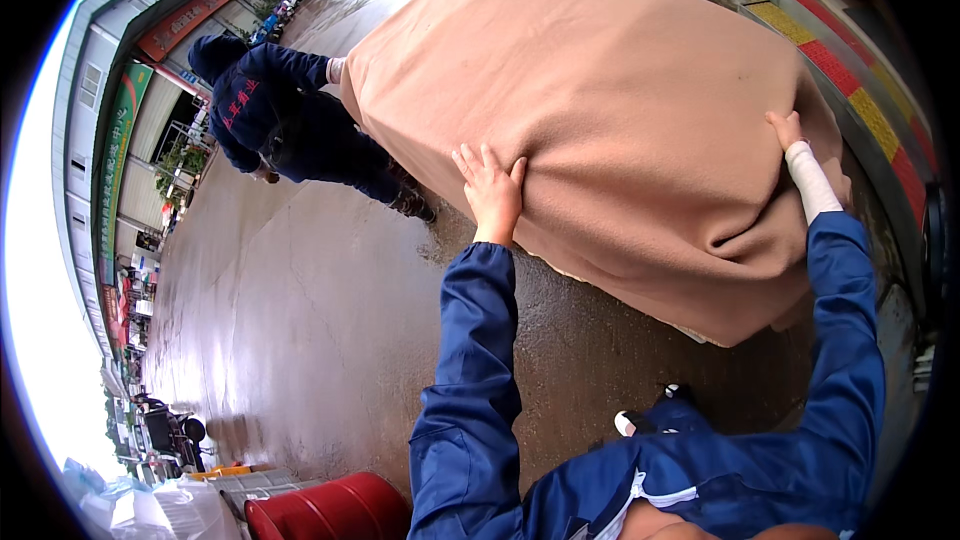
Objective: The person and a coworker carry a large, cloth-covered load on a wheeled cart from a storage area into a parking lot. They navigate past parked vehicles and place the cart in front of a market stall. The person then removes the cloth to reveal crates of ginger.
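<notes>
A large pinkish-tan blanket (600, 70) drapes over a bulky load, and what lies underneath is hidden. My left hand (490, 185) rests on its near side, palm down with fingers spread. At the right end my right hand (788, 128) is closed on the cloth, where folds gather beside the wrist. Both my sleeves are dark blue, with a white cuff at the right wrist. Beyond the load's left end a co-worker (290, 125) in a dark blue hooded suit stands with one arm stretched to the blanket's edge.
Wet brown pavement (300, 320) spreads around the load. A red drum (330, 512) and white plastic bags (170, 510) sit at the lower left. A red and yellow kerb (850, 90) runs along the right. A cart with black wheels (175, 432) and shopfronts line the left.
</notes>
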`<act>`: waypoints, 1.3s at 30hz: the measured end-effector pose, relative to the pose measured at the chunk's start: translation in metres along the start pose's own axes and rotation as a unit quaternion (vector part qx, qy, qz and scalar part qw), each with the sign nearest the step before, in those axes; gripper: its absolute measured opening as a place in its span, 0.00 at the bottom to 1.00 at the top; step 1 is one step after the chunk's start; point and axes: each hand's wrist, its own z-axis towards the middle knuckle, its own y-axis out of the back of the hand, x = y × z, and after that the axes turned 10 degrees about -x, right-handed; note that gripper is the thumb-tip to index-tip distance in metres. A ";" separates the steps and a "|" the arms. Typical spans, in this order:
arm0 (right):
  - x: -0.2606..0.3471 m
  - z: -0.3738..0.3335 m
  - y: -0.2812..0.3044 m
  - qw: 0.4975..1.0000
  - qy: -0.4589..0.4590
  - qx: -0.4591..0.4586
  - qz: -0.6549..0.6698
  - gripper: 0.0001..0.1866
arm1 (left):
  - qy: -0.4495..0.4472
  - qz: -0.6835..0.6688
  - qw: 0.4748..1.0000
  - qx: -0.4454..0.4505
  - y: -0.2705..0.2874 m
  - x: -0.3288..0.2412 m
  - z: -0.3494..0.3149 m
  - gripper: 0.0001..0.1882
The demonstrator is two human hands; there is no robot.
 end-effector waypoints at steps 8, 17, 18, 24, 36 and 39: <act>0.029 -0.004 -0.015 0.999 0.034 0.030 -0.010 0.39 | 0.007 0.046 0.999 -0.015 -0.007 0.006 0.003 0.35; 0.067 -0.008 -0.021 0.951 0.101 0.291 0.002 0.46 | 0.137 0.135 0.981 0.021 0.001 0.014 -0.001 0.42; 0.099 -0.035 -0.022 0.956 0.064 0.282 -0.054 0.50 | 0.130 0.155 0.979 -0.025 0.006 0.009 -0.004 0.41; 0.130 -0.022 -0.057 0.915 0.139 0.374 -0.056 0.60 | -0.081 -0.139 0.984 0.075 0.043 -0.171 -0.043 0.40; 0.236 -0.046 -0.169 0.850 0.177 0.494 -0.035 0.43 | -0.112 -0.070 0.990 -0.042 -0.041 -0.110 0.016 0.28; 0.267 -0.060 -0.201 0.853 0.186 0.480 -0.082 0.44 | -0.090 -0.066 0.993 -0.036 -0.048 -0.077 0.030 0.25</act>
